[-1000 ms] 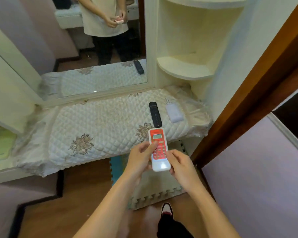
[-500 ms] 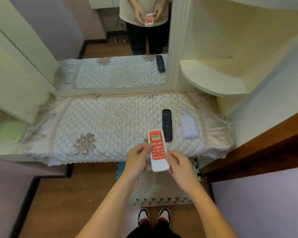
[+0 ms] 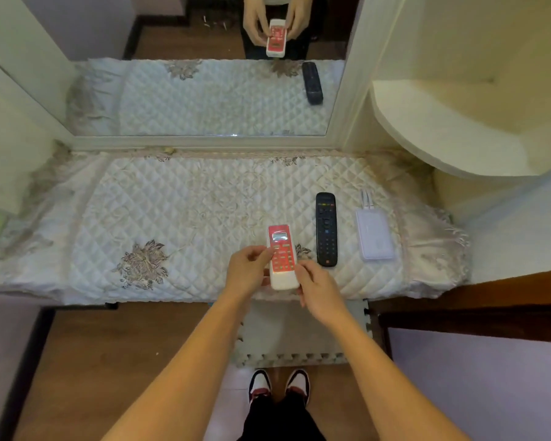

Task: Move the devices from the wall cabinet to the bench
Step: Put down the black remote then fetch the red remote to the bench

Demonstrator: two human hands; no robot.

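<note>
Head camera, single wide-angle view.
Faces forward and steeply down, close over the left hand and right hand; bench beyond them, mirror farther ahead.

Forearms extended, left hand and right hand together, fingers pinching remote

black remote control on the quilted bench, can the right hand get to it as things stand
Probably yes, once freed: the right hand holds the red-and-white remote control with the left hand, but the long black remote control lies uncovered just beside it, nothing between.
</note>
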